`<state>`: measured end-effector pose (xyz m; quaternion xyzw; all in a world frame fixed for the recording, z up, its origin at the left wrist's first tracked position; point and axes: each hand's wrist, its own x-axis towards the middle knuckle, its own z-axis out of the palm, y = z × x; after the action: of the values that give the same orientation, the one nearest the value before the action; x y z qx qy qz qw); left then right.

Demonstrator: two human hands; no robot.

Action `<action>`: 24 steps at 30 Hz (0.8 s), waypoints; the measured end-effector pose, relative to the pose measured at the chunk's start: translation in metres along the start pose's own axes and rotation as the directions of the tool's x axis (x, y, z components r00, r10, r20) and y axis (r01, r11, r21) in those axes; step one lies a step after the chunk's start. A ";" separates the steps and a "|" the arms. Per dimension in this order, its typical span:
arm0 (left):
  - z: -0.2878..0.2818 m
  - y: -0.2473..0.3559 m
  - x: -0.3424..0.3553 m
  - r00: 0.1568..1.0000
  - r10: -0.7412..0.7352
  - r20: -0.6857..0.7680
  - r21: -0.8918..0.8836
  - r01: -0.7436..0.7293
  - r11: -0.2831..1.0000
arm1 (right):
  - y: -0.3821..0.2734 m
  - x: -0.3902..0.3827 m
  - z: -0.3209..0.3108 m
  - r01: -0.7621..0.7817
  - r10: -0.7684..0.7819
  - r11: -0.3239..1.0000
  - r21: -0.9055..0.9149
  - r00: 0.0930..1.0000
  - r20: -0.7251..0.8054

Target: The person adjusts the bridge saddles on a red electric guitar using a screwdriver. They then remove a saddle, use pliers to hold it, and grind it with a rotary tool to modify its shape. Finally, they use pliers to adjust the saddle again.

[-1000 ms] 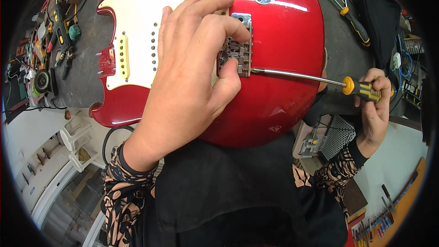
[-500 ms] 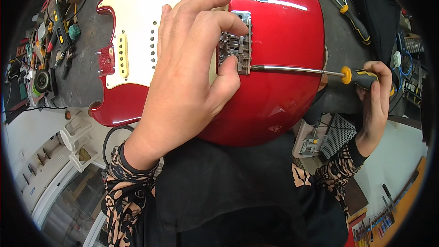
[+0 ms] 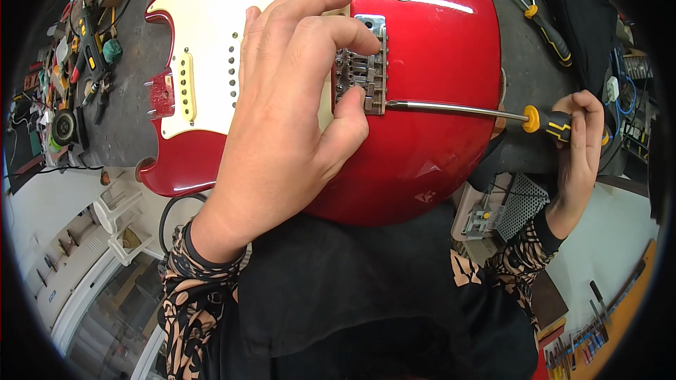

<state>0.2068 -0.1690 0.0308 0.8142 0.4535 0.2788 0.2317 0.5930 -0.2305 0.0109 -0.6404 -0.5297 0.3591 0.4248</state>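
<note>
A red electric guitar body (image 3: 443, 162) with a cream pickguard (image 3: 204, 28) lies in front of me. My left hand (image 3: 282, 98) reaches over it, thumb and forefinger curved onto the metal bridge (image 3: 360, 67), the other fingers raised and stretched out. The thumb tip rests by the near saddles; the palm hides part of the pickguard. At the right, the fingers of my right hand (image 3: 581, 141) wrap round the grey and yellow handle of a screwdriver (image 3: 458, 109). Its shaft lies low across the red top, with the tip at the bridge's near right corner.
A dark workbench (image 3: 134, 127) carries the guitar. Tools, including a yellow and black glue gun (image 3: 91, 39), crowd the left side. Another screwdriver (image 3: 548, 35) lies at the upper right beside black cloth (image 3: 581, 7). Blue cables (image 3: 623, 102) hang further right.
The screwdriver handle has turned about its axis, showing different yellow markings, and my right fingers have shifted round it. The tip stays at the bridge. My left hand has barely moved.
</note>
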 end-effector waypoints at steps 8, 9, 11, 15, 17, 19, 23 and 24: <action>0.002 0.000 0.001 0.999 0.032 -0.007 0.067 -0.031 0.997 | 0.011 0.000 -0.006 0.033 -0.061 0.901 0.432 0.997 0.052; 0.003 0.000 0.001 0.999 0.033 -0.011 0.054 -0.033 0.998 | 0.008 0.000 -0.005 -0.041 0.017 0.908 0.418 0.998 0.062; 0.004 -0.001 0.000 0.999 0.030 -0.011 0.057 -0.029 0.998 | -0.002 0.003 0.005 -0.186 0.168 0.903 0.387 0.983 0.079; 0.002 0.001 0.000 1.000 0.026 -0.002 0.072 -0.025 0.997 | -0.006 0.005 0.002 -0.309 0.307 0.904 0.297 0.950 0.054; 0.002 0.000 0.000 1.000 0.021 -0.010 0.046 -0.021 0.999 | -0.002 0.005 -0.002 -0.249 0.225 0.904 0.348 0.968 0.107; 0.003 -0.001 -0.001 1.000 0.023 -0.014 0.038 -0.022 0.999 | 0.002 0.007 0.000 -0.194 0.173 0.912 0.361 0.981 0.089; 0.003 -0.001 -0.001 1.000 0.021 -0.008 0.040 -0.021 0.999 | 0.017 0.010 -0.012 -0.114 0.021 0.928 0.354 0.966 0.256; 0.003 0.000 -0.002 1.000 0.021 -0.004 0.048 -0.021 0.999 | 0.014 0.009 -0.011 -0.089 0.011 0.947 0.307 0.969 0.247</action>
<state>0.2080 -0.1707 0.0281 0.8236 0.4519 0.2722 0.2081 0.6102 -0.2247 0.0023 -0.5287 -0.4966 0.5254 0.4448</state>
